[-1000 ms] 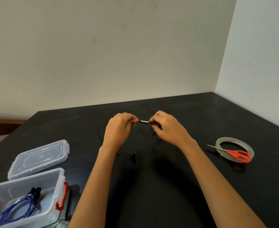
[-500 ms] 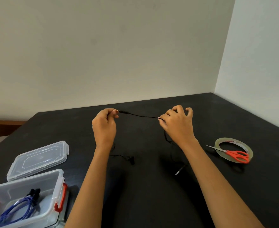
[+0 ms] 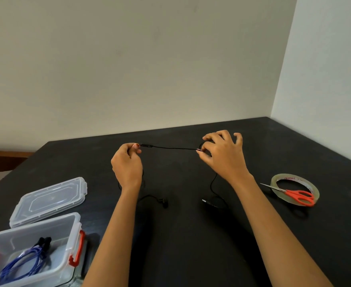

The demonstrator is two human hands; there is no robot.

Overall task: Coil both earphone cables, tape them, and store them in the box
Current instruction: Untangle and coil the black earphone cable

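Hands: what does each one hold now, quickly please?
Left hand: pinches the black earphone cable.
Right hand: pinches the same cable, other fingers spread.

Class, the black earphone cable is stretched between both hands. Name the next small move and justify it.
Probably carry the right hand over to the left hand, laying a first loop: the black cable runs straight between their pinches, its earbud and plug ends trailing uncoiled on the table.

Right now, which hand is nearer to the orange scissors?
Right. The right hand pinches the black cable up-left of the scissors; the left hand holds the cable's other end, farther left.
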